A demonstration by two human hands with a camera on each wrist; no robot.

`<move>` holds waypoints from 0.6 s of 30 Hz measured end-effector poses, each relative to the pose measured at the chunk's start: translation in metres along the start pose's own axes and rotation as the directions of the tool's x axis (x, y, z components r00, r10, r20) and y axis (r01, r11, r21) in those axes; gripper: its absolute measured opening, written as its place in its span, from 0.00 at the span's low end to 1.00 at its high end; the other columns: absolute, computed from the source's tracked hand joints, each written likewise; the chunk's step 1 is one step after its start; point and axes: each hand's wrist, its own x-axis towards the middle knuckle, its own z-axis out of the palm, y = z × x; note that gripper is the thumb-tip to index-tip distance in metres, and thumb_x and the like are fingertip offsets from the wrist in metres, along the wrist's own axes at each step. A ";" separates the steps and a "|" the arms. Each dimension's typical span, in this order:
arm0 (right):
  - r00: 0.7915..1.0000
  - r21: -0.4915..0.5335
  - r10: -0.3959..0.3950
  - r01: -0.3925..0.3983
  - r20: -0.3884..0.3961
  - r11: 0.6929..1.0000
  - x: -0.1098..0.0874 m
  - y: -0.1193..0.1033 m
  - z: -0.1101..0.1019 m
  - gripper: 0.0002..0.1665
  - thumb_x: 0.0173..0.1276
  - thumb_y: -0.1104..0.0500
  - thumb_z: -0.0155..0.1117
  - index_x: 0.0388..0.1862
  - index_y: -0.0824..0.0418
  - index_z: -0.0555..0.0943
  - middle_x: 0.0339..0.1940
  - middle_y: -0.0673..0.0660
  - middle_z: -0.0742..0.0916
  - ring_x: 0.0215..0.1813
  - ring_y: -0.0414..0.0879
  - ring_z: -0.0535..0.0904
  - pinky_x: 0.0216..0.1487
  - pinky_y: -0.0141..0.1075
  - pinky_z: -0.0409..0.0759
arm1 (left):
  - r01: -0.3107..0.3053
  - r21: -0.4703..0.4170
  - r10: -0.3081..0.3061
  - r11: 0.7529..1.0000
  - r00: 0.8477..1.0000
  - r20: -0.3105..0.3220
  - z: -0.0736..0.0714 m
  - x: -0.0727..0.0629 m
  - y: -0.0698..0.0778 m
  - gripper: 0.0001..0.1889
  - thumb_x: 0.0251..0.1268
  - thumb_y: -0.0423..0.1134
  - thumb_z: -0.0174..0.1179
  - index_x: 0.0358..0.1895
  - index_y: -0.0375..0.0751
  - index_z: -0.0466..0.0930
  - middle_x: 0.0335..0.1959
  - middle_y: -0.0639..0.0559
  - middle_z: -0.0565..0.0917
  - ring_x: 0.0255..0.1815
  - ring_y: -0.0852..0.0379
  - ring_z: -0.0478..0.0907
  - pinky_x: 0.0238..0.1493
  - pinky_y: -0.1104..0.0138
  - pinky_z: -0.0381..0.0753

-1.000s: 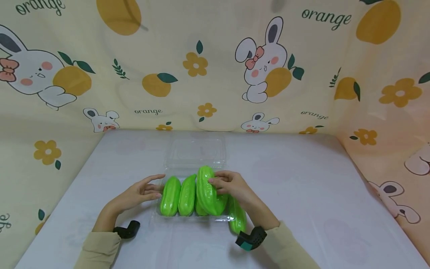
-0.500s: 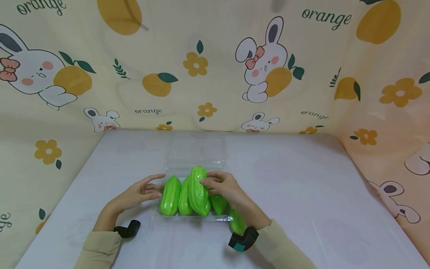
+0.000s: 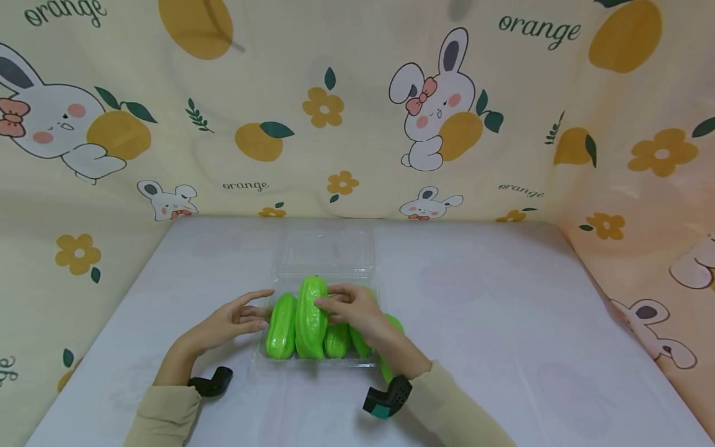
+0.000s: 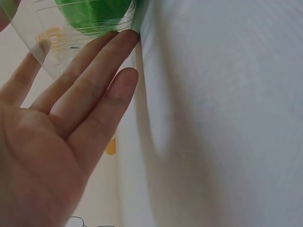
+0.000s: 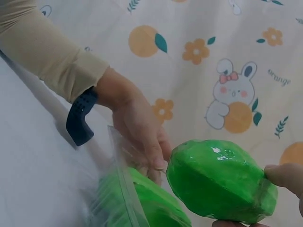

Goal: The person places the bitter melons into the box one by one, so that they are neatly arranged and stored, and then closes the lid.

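My right hand (image 3: 354,310) pinches a shiny green ridged fruit (image 3: 310,320), glossy like a model, between thumb and fingers. It is held over a clear plastic box (image 3: 352,362), above other green fruits. In the right wrist view the held fruit (image 5: 218,182) is raised beside the box, with the thumb (image 5: 284,176) on its side. My left hand (image 3: 234,320) stays at the box's left side, fingers mostly straight. From the left wrist camera, the fingertips (image 4: 128,38) are against or very close to the clear wall. Another fruit (image 3: 281,326) lies at the box's left end.
Behind the box its clear lid (image 3: 326,251) lies folded open. More green fruits (image 3: 337,340) sit in the box's right half. One green fruit (image 3: 386,371) lies on the white table (image 3: 491,310) outside the box, partly behind my right wrist. A patterned curtain (image 3: 363,143) encloses the table.
My right hand has carried the held green fruit leftward along the box, baring the fruits to its right. The left hand has stayed in place.
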 end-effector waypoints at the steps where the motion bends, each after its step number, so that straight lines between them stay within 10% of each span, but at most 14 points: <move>1: 1.000 0.005 -0.003 0.003 0.002 1.000 0.001 0.000 0.001 0.31 0.66 0.57 0.65 0.63 0.73 0.71 0.51 0.69 0.84 0.40 0.41 0.85 0.48 0.39 0.86 | -0.002 -0.001 0.002 1.000 1.000 0.000 0.000 0.000 0.000 0.36 0.70 0.43 0.57 0.76 0.42 0.50 0.65 0.27 0.72 0.66 0.33 0.71 0.64 0.39 0.70; 18: 1.000 0.046 0.005 -0.004 -0.012 0.999 0.011 -0.002 0.020 0.33 0.65 0.55 0.67 0.62 0.73 0.71 0.52 0.69 0.84 0.39 0.42 0.86 0.48 0.40 0.86 | -0.002 -0.012 0.002 1.000 1.000 0.008 -0.001 -0.001 0.002 0.36 0.70 0.43 0.57 0.76 0.41 0.50 0.64 0.27 0.73 0.67 0.33 0.71 0.64 0.40 0.70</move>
